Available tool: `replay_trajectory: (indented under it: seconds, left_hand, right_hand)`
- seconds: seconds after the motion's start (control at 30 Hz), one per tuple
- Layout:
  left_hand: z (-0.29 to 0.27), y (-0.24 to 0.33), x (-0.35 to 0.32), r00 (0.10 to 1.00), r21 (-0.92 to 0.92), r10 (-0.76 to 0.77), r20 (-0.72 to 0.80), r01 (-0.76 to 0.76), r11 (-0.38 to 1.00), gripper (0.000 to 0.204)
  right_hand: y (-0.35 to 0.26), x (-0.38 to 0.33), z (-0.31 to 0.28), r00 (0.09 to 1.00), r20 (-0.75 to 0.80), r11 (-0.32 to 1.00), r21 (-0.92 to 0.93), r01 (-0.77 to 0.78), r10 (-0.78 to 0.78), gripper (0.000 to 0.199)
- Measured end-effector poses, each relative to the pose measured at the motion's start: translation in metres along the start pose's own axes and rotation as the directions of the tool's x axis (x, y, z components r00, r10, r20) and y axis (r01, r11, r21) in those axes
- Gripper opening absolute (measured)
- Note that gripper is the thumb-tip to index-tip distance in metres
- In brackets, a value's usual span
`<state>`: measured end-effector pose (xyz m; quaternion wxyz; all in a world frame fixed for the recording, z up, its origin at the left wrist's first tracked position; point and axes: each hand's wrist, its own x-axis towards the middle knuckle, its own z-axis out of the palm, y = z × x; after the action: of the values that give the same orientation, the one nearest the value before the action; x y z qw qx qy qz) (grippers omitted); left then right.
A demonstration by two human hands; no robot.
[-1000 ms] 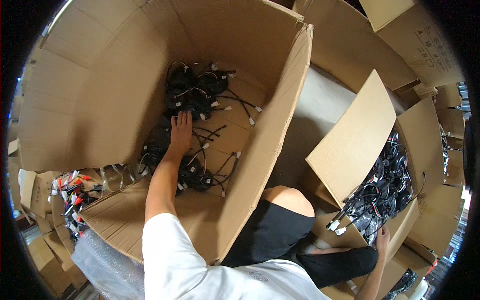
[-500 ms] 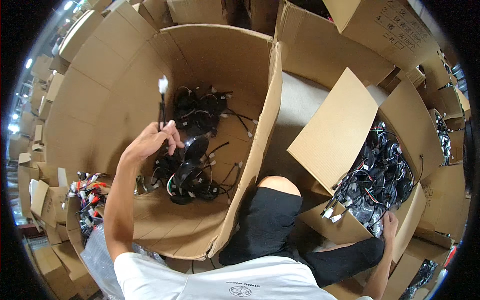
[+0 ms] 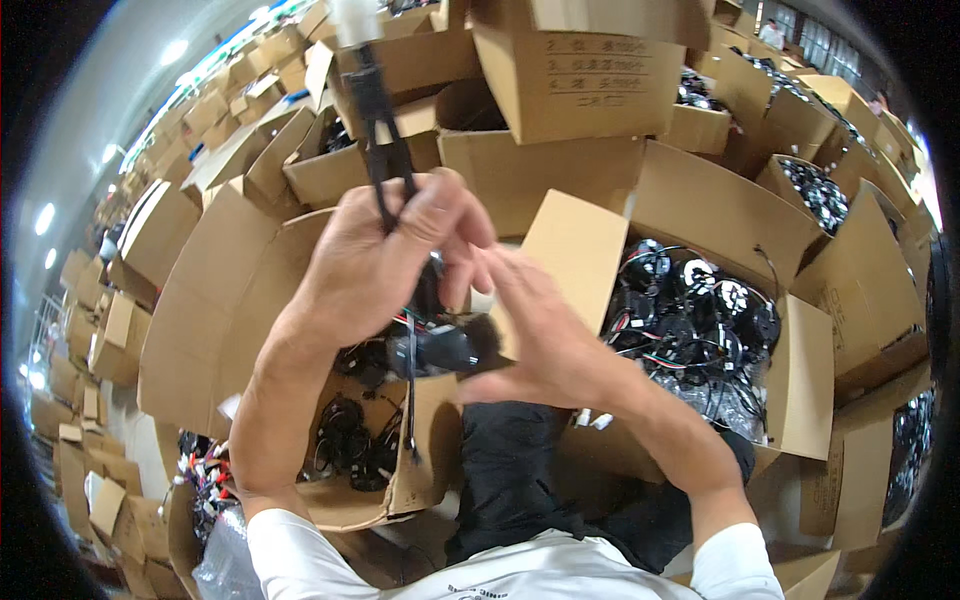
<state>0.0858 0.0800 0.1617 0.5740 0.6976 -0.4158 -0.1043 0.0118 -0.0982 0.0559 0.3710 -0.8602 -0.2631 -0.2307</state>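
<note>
My left hand [image 3: 375, 255] is closed around a black cable [image 3: 372, 120], whose white connector [image 3: 354, 22] sticks up at the top edge, blurred. From the same hand hangs a rounded black part [image 3: 440, 348] with thin wires, one black lead trailing below. Just right of this part is my right hand [image 3: 545, 340], thumb and fingers spread; its fingertips come close to the left fingers, and whether they touch I cannot tell. Below my hands stands a cardboard box [image 3: 425, 450] with several black wired parts [image 3: 345, 430] inside.
To the right, an open carton [image 3: 805, 380] holds several round black wired parts [image 3: 690, 310] and clear plastic. A raised flap [image 3: 570, 240] stands beside it. Coloured wires [image 3: 205, 480] and bubble wrap [image 3: 225, 560] lie at lower left. Stacked cartons [image 3: 580, 85] surround me.
My right hand has left the right-hand carton and come up beside my left. The left hand has moved up and right with the cable. The view has tilted upward.
</note>
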Motion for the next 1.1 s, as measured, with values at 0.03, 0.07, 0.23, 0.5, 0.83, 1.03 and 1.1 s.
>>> replay_trajectory:
  seconds: [0.03,0.07,0.23,0.5,0.83,1.03,1.1]
  left_hand:
    - [0.016,0.006,0.006,0.998,0.019,0.017,0.057,-0.018,1.000,0.049]
    - [0.034,0.013,0.011,0.992,0.016,-0.013,0.123,0.011,1.000,0.049]
    - [0.092,0.017,0.039,0.948,-0.090,-0.014,0.317,0.045,0.995,0.034]
    - [0.120,-0.050,0.041,0.903,-0.156,0.188,-0.386,-0.264,0.952,0.031]
    - [0.289,-0.167,-0.041,0.915,-0.425,-0.282,0.288,0.386,0.819,0.032]
    - [0.311,-0.164,-0.017,0.846,-0.860,-0.496,0.196,0.391,0.328,0.033]
    - [0.319,-0.162,-0.008,0.812,-0.942,-0.578,0.084,0.253,0.219,0.028]
  right_hand:
    - [-0.004,0.011,-0.003,0.994,-0.067,0.984,0.152,0.090,-0.081,0.101]
    - [-0.005,0.009,-0.008,0.998,-0.062,0.970,0.243,-0.012,0.028,0.085]
    - [0.019,-0.023,-0.027,0.937,-0.211,0.908,0.374,-0.188,0.280,0.020]
    - [0.036,-0.103,-0.148,0.645,-0.329,0.718,0.423,-0.552,0.690,0.069]
    - [0.008,-0.130,-0.195,0.520,-0.364,0.620,0.611,-0.493,0.772,0.068]
    - [0.055,-0.164,-0.172,0.411,-0.286,0.473,0.738,-0.481,0.865,0.077]
    - [0.075,-0.185,-0.166,0.421,-0.317,0.504,0.721,-0.475,0.850,0.083]
